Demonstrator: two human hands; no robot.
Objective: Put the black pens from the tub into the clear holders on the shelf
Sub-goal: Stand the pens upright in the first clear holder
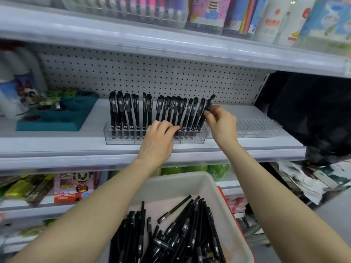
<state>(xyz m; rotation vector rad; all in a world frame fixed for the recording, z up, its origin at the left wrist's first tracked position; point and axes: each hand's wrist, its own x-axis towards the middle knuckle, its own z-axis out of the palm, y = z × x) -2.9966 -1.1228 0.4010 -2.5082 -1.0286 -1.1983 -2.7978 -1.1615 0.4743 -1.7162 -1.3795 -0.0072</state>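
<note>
A clear holder (123, 138) on the middle shelf carries several upright black pens (129, 112). My left hand (157, 141) rests against the holder's front, fingers curled on the lower ends of the pens in its middle. My right hand (221, 126) pinches one black pen (209, 105) at the holder's right end, the pen tilted with its cap up. A second clear holder (258, 128) stands to the right with no pens in it. Below, a white tub (222, 202) holds several loose black pens (182, 230).
A teal foam tray (57, 118) with small toys sits left of the holders. White bottles (17, 80) stand at the far left. The pegboard back wall (152, 76) and upper shelf edge (171, 46) bound the space. A black bag (313, 114) hangs at the right.
</note>
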